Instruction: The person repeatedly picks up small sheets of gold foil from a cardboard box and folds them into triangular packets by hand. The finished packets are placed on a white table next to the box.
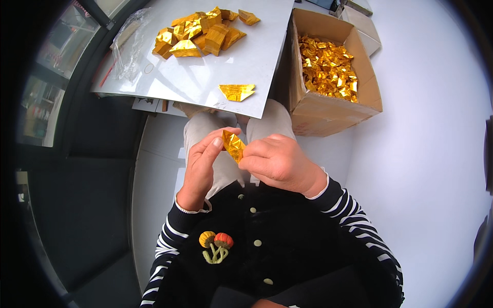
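Above my lap, both hands hold one folded piece of gold foil paper (232, 144). My left hand (202, 161) supports its left end, thumb on the near side and fingers behind. My right hand (275, 161) pinches its lower right end between thumb and curled fingers, which hide that end. Close to the table's near edge lies a flat folded gold foil piece (237, 92), apart from both hands. Farther back on the table is a heap of folded gold foil paper stacks (200, 32), with one piece off to its right.
The glossy white table (173, 82) has its corner just over my knees. On it are clear plastic wrapping (133, 50) and a rubber band (149, 68). Right of the table, an open cardboard box (335, 111) holds many gold foil pieces (327, 69). Dark-framed glass panels (61, 50) stand at left.
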A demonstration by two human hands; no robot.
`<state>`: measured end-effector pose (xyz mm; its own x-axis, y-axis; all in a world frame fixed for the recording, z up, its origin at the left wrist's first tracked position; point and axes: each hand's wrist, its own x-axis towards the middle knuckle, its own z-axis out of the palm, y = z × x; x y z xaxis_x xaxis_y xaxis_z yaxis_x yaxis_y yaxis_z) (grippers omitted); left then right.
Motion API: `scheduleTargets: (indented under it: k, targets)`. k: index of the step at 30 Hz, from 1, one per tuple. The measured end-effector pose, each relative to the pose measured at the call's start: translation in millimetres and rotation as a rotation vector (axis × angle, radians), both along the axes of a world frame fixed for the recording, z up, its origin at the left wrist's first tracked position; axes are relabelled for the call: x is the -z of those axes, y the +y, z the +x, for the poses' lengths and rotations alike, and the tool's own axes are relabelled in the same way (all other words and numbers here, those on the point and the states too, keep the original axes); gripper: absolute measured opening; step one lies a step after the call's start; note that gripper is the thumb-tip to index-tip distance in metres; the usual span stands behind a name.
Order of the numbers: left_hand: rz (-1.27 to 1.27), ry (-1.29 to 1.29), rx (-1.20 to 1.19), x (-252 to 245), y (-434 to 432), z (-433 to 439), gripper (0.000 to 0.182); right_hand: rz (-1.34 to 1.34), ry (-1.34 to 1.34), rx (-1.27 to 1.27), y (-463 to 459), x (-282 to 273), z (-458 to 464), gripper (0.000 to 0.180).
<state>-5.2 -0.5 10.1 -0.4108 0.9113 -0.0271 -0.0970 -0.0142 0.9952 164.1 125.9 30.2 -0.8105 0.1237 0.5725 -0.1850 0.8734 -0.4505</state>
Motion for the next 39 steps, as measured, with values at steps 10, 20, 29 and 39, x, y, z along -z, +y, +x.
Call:
scheduleTargets:
  k: [10,20,29,39]
  targets:
    - [-0.052,-0.106,-0.12,5,-1,-4,0.052,-0.15,0.239,0.823,74,-18,28,0.027]
    - [-0.088,-0.161,-0.152,3,-8,-4,0.047,0.046,-0.134,0.431,70,46,-72,0.027]
    - [-0.092,-0.208,-0.164,12,-9,-9,0.041,0.238,-0.119,0.348,84,49,-83,0.014]
    - [-0.127,-0.206,-0.165,7,-3,-10,0.039,0.322,-0.008,0.498,88,39,-86,0.005]
